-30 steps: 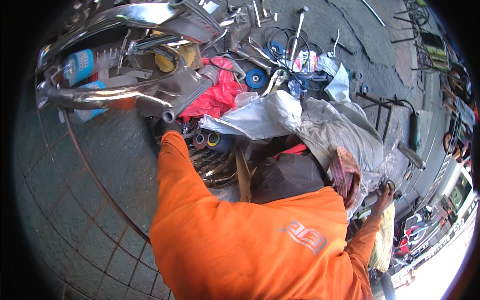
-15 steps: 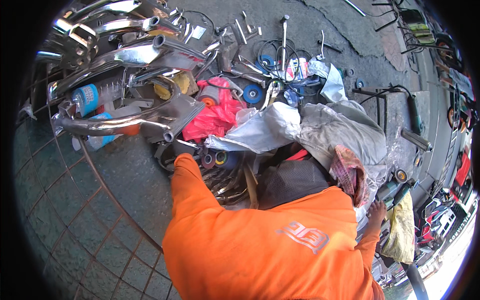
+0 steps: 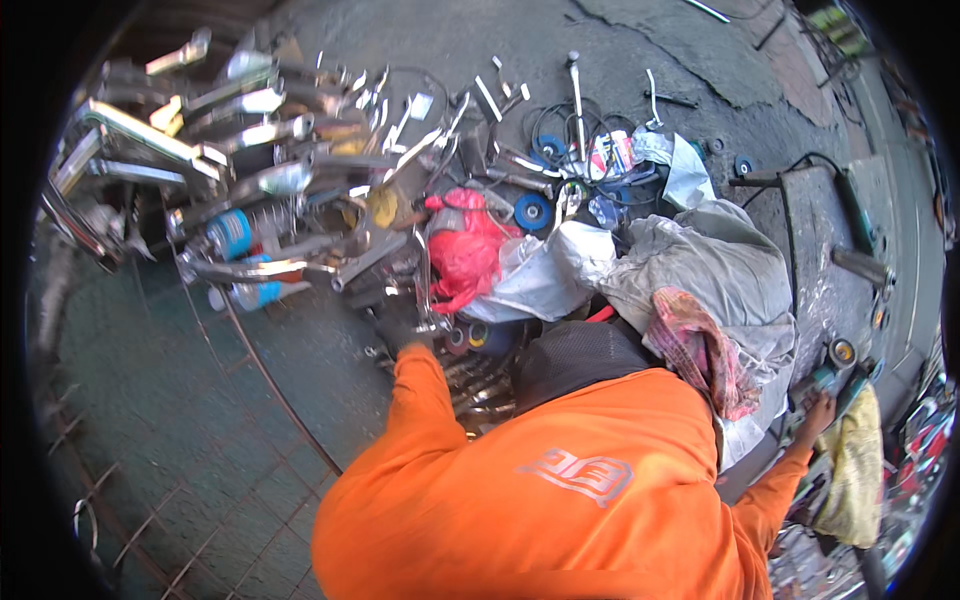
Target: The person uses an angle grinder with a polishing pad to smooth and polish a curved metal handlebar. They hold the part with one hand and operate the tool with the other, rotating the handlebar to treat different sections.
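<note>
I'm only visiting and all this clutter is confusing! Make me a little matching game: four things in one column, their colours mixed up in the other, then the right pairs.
Things
1. Crumpled plastic bag
2. Shirt
3. Sack near the person's right hand
4. Round disc beside the plastic bag

Colours
A. Orange
B. Blue
C. Pinkish red
D. Pale yellow

Right pairs: 1-C, 2-A, 3-D, 4-B
</note>
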Available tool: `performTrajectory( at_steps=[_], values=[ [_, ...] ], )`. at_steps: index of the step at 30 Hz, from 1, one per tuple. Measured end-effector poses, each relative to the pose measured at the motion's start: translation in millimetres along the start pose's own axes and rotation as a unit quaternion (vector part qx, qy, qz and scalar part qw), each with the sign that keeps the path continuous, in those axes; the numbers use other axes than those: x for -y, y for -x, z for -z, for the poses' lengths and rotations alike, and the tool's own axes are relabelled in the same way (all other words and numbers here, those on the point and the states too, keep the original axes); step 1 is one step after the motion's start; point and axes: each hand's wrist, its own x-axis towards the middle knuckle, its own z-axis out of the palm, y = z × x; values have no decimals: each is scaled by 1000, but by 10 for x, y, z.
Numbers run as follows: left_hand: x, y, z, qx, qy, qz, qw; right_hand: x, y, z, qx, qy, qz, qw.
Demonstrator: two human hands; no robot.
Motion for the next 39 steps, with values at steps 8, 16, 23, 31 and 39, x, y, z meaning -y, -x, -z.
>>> performTrajectory(
  at_steps=[8,16,23,31,39],
  values=[
    [-276,351,241,56,-7,-148,987,668,-3,-530,-41,36,224,973],
    [-182,420,683,-2,2,-156,988,650,-239,12,-23,-11,177,984],
    [214,551,784,-43,18,-145,988,-260,-67,294,-56,-120,36,991],
    [-1216,352,509,51,597,-230,767,-137,133,-2,-61,-133,123,982],
    [-3724,1817,511,-66,255,-558,787,53,390,-313,-265,-76,87,957]
  ],
)
